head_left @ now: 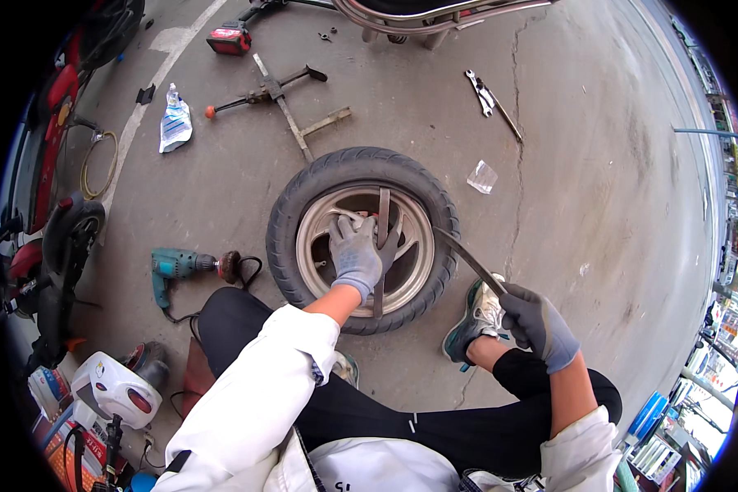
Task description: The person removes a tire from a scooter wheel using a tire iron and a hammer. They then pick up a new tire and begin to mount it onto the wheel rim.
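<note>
Wheel: small scooter wheel (362,238) flat on the concrete floor (599,205), centre of the frame; black ribbed rubber tyre (303,197) around a dull grey cast-metal rim (414,275).
Left hand: grey knit glove, left hand (354,252) pressed down inside the rim, fingers (342,228) curled shut over a flat tyre lever (381,246) standing across the hub.
Right hand: gloved right hand (539,324) at centre right, fingers wrapped tight around the handle of a second long steel lever (467,258), its tip tucked under the tyre's right edge.
Doing it well: probably best to keep the left lever pinned so the bead cannot slip back, take small bites along the edge with the right lever, and pry with the tip shallow to spare rim and rubber.
Foot: grey and teal sneaker (471,324) just beside the tyre at lower right, bracing near the lever.
Near tools: teal electric drill (180,266) with a round wire brush, left of the wheel; metal cross-shaped stand (291,111) above it; crumpled white bag (174,123) at upper left; wrenches (484,92) at upper right; clear plastic scrap (482,176) right of the tyre.
Edges: red scooter (49,164) along the left side; white machine casing (115,389) at lower left.
Floor: rough grey concrete, cracked, with a painted white line.
</note>
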The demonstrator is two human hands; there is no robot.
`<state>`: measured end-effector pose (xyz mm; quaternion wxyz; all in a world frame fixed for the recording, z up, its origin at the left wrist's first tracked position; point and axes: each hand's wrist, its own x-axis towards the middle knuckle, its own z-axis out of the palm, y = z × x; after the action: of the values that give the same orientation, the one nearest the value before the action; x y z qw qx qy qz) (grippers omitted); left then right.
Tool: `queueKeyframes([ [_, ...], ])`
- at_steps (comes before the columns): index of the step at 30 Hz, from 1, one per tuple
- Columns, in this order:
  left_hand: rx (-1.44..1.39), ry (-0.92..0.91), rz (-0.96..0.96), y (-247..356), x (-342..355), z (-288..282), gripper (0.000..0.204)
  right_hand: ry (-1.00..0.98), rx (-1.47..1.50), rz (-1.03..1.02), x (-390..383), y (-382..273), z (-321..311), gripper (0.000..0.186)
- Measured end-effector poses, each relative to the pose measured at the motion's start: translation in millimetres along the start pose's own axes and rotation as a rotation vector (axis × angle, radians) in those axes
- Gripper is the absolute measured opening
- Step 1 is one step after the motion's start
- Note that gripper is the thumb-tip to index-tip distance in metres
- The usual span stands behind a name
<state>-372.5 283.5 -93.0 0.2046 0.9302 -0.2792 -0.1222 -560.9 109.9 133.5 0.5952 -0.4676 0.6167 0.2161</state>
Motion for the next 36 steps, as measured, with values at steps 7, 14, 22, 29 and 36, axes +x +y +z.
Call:
queueKeyframes([
  [7, -0.071, -0.167, -0.044, 13, 2, -10, 0.057, -0.111, -0.075, 0.071, 43, -21, -66, 0.021],
  [14, -0.016, -0.192, -0.031, 17, 8, -8, 0.045, -0.240, -0.119, 0.191, 82, -50, -97, 0.021],
  [22, 0.152, -0.401, 0.165, 15, 23, -15, 0.049, -0.486, -0.141, 0.179, 130, -56, -133, 0.018],
  [29, 0.212, -0.277, 0.145, 11, 16, -26, 0.040, -0.171, -0.185, 0.188, 56, -75, -55, 0.021],
  [36, 0.181, -0.284, 0.206, 11, 18, -7, 0.037, -0.278, -0.230, 0.183, 65, -101, -77, 0.031],
])
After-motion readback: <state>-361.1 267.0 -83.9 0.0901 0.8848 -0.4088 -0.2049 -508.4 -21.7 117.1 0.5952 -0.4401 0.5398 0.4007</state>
